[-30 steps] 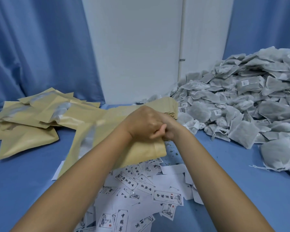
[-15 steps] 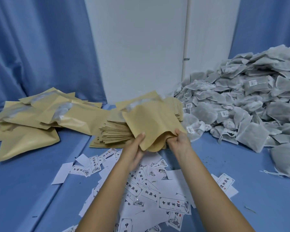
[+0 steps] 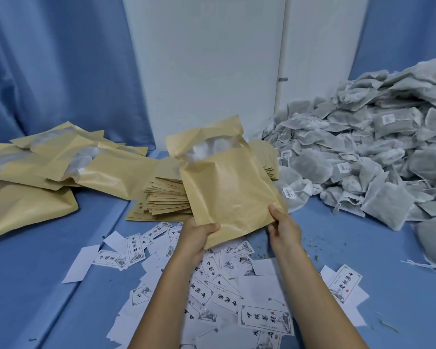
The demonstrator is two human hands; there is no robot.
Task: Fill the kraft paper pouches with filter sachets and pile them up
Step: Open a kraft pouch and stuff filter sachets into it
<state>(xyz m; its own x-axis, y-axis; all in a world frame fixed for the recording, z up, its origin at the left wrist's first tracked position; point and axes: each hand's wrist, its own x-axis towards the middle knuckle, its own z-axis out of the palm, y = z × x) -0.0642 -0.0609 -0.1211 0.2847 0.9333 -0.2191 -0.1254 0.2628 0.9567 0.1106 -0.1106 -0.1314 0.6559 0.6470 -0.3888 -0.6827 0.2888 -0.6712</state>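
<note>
I hold the pouch point(image 3: 227, 187) up off the table by its bottom edge, mouth pointing up and away from me, so that the top can gape and I can see in. My left hand point(image 3: 196, 235) grips the lower left corner, thumb on the front and fingers behind. My right hand point(image 3: 283, 227) pinches the lower right edge, thumb on the front face; its fingers are hidden behind the paper. Taking both bottom corners keeps the thin paper spread flat and leaves the mouth free.

The pouch is plain brown paper, lightly creased and a little bowed. Its back flap stands higher than the front, and something pale shows in the open mouth. I cannot tell whether that is lining or a sachet already inside.

Just behind it lies the stack of flat pouches point(image 3: 161, 197), edges fanned, close enough to draw the next one from. To my right, near at hand, is the heap of sachets point(image 3: 375, 152), grey-white mesh bags, some with small printed tags. To my left, well apart from the heap, sits the pile of pouches point(image 3: 61, 167), puffed and overlapping; I take these to be the filled ones, kept on the far side so the finished and the loose do not mix.

Under my forearms, labels point(image 3: 227, 293) with printed characters lie scattered on the blue table point(image 3: 35, 285). Beyond are a blue curtain point(image 3: 48, 71) and a white wall point(image 3: 204, 71).
</note>
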